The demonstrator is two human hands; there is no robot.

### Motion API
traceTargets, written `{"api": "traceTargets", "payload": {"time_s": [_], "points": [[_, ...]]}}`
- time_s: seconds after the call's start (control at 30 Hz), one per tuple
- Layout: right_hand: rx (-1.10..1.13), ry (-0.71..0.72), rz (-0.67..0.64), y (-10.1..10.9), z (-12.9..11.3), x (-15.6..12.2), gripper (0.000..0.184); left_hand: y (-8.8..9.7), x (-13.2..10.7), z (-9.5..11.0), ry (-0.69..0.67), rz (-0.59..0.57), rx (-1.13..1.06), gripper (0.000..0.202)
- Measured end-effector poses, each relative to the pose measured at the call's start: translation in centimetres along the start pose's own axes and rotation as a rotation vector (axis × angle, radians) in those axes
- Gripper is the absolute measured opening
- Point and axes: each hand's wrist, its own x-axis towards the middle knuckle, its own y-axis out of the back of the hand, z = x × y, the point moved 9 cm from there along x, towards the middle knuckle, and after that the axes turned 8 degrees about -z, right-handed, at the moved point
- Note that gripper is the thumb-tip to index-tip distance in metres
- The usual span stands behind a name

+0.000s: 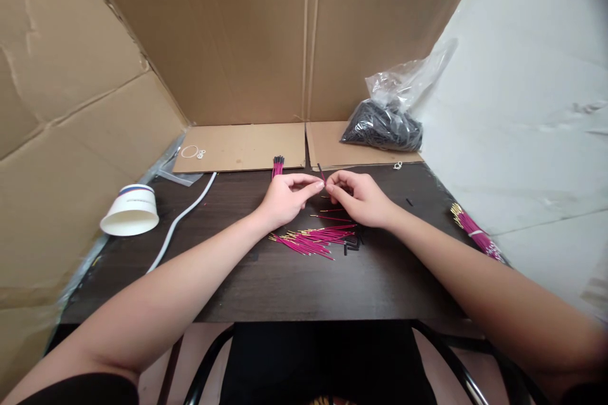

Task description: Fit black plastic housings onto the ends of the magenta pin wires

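My left hand (287,200) and my right hand (357,198) meet above the middle of the table, thumbs and fingers pinched together. Between the fingertips stands a thin magenta wire with a black sleeve (320,170) at its upper end, tilted slightly. Its lower part is hidden by the fingers. Below the hands lies a loose pile of magenta wires (311,241) with gold-coloured tips. Several short black tubes (352,245) are at the pile's right end. Just behind my left hand is a bundle of magenta wires with black ends (278,164), partly covered by that hand.
On the dark table (294,291), a white paper cup (130,215) and a white cable (178,220) are at left. A tied magenta bundle (475,232) lies at the right edge. A clear bag of black tubes (384,126) rests at the back against cardboard walls (237,31).
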Motion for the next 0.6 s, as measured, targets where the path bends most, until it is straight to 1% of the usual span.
{"api": "traceTargets", "payload": {"time_s": [0.2,0.27,0.33,0.4,0.47,0.6], "points": [[0.030,0.020,0.014,-0.7,-0.3,0.0,0.027,0.1,-0.2,0.7,-0.086,0.021,0.041,0.024],[0.011,0.033,0.023,-0.7,-0.5,-0.1,0.027,0.1,-0.2,0.7,-0.077,0.020,0.061,0.023],[-0.050,0.063,0.027,-0.6,-0.8,-0.1,0.021,0.6,-0.1,0.8,-0.074,0.046,0.088,0.022],[-0.150,0.108,0.035,-0.5,-1.3,-0.2,0.013,2.0,0.1,1.3,-0.104,0.125,0.152,0.019],[-0.234,0.141,0.038,-0.5,-1.5,-0.3,0.006,4.1,0.3,2.0,-0.137,0.252,0.270,0.016],[-0.294,0.142,0.036,-0.5,-1.2,-0.3,0.004,8.5,1.1,1.6,0.008,0.410,0.434,0.018]]}}
